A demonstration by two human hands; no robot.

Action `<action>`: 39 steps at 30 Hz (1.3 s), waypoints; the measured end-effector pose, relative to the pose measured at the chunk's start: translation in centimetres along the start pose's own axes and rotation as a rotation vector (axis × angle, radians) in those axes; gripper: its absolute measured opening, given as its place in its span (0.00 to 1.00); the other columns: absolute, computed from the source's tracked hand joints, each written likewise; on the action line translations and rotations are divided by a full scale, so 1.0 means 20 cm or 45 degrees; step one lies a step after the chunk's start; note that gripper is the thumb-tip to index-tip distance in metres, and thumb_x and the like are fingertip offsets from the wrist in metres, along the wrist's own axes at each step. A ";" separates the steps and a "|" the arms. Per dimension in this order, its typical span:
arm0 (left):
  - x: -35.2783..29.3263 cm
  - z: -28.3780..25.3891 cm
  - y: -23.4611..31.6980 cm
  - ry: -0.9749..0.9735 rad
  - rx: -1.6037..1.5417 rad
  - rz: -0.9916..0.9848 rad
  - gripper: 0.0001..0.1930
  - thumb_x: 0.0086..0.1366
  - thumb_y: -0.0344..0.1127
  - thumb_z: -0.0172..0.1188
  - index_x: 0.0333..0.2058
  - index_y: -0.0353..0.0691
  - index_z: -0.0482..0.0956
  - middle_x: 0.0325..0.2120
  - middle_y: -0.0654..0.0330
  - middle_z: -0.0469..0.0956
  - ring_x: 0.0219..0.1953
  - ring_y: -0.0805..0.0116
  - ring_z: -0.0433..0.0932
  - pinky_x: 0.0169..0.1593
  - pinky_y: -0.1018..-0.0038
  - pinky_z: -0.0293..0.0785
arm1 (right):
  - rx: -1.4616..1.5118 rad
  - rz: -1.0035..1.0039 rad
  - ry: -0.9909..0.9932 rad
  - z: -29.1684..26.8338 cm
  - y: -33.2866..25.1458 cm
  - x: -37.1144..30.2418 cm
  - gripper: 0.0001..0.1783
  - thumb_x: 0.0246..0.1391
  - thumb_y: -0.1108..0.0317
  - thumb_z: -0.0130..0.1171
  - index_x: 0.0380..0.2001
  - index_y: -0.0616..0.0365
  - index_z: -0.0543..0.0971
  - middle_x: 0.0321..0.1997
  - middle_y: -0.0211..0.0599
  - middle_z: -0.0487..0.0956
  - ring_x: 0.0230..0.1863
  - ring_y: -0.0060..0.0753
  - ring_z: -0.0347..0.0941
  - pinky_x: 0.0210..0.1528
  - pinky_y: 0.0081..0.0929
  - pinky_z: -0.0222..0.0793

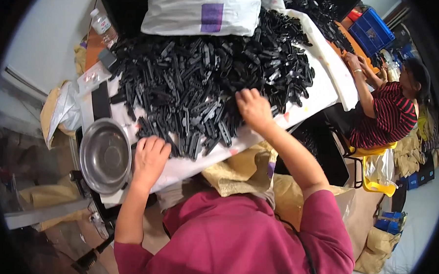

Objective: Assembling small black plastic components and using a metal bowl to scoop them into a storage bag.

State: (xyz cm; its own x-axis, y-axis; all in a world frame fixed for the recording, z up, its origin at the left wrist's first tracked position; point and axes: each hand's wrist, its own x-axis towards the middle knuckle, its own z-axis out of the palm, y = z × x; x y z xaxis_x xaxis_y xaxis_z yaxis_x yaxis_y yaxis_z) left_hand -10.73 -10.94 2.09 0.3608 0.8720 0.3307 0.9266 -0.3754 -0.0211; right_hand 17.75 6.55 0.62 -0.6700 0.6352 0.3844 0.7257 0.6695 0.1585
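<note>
A large heap of slim black plastic parts [178, 85] covers the white-covered table in front of me. My left hand [152, 157] rests at the heap's near left edge, fingers bent down and close together; whatever lies under the fingertips is hidden. On the heap's near right side, my right hand [253, 110] reaches in among the parts with its fingers curled downward. Its fingertips touch the black parts, and I cannot make out what they grip. Several loose parts lie between the two hands.
A steel bowl [105, 155] stands left of my left hand. A white sack [202, 13] lies behind the heap, and a plastic bottle [103, 27] stands at the back left. To the right, a person in a striped shirt [386, 111] sits near a blue crate [371, 31].
</note>
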 end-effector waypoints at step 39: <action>0.42 -0.07 0.43 0.931 -1.720 -0.101 0.19 0.64 0.38 0.54 0.46 0.34 0.60 0.44 0.40 0.71 0.47 0.48 0.73 0.52 0.49 0.69 | 1.409 0.346 0.726 -0.50 -0.50 -0.07 0.16 0.37 0.80 0.69 0.32 0.64 0.76 0.31 0.41 0.77 0.30 0.32 0.74 0.31 0.22 0.71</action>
State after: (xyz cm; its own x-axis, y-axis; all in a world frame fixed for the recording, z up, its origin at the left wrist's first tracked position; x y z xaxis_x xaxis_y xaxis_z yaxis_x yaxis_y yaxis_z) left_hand 0.10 -7.36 5.94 -0.1866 0.7147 0.6741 0.0107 -0.6846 0.7288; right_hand 12.97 -4.92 7.62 -0.1593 0.7314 0.6631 0.1266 0.6813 -0.7210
